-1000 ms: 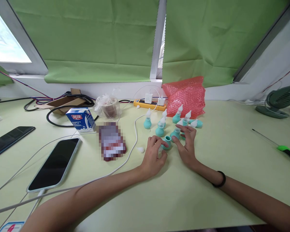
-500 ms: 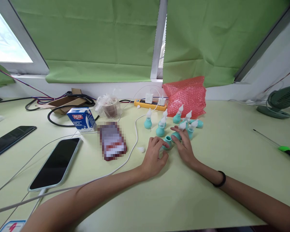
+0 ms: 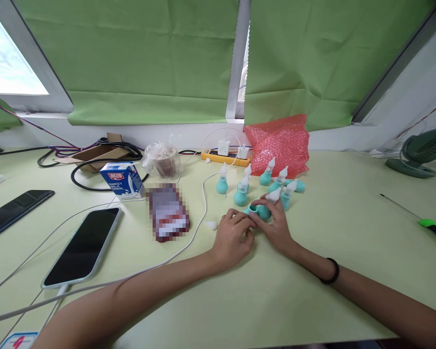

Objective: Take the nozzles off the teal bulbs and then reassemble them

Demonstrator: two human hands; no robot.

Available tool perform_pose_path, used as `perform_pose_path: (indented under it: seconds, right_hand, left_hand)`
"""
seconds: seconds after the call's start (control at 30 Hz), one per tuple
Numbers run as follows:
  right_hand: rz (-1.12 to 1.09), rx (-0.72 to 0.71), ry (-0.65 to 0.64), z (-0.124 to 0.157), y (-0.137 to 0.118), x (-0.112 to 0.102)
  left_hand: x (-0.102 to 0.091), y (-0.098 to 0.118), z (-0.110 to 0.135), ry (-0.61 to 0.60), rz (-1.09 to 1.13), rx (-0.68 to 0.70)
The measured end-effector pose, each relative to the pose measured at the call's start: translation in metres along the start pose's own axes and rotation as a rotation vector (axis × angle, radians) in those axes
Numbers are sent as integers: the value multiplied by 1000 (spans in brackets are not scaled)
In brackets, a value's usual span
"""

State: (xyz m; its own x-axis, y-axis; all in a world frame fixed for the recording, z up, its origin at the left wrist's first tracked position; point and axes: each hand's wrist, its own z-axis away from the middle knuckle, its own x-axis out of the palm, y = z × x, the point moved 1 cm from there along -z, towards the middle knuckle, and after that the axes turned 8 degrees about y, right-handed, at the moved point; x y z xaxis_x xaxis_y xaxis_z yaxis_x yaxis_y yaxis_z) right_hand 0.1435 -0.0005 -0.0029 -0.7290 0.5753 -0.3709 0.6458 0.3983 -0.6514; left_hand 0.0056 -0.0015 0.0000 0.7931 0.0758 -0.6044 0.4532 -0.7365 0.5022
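The pale green tabletop [image 3: 349, 242] is bearing all items inspected. The red bubble-wrap bag [image 3: 281, 149] is lying on it against the wall, probably to leave the front area free for handling; places below are being given from this bag.

In front of the bag and to its left, the left hand [image 3: 231, 242] is resting with its fingers curled. Directly in front of the bag, the right hand [image 3: 279, 228] is arching its thumb and index finger around an open-mouthed teal bulb [image 3: 253, 209], likely to keep it steady and its mouth facing up. Whether either hand is gripping the bulb or only touching it, the inspector is unable to tell. A second teal bulb [image 3: 264, 212] is sitting under the right fingers, partly hidden.

Far to the left of the bag and nearer the person, a white-cased phone [image 3: 83, 248] is lying face up, a white plug [image 3: 62, 291] at its edge, presumably for charging. Just left of the bag, a yellow power strip [image 3: 218, 157] is holding white adapters [image 3: 224, 147].

Close in front of the bag, tipped bulbs [image 3: 240, 197] are mostly standing upright, seemingly on their broad bases. Smallest, a loose white tip [image 3: 212, 225] is lying in front of the bag, to its left, apart from any bulb.
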Motion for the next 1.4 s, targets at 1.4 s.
perform_pose_path:
  seconds: [1.4]
  right_hand:
    - [466,-131,-63,-22,16,-6]
  left_hand:
    - [-45,14,39,-455,-784,303]
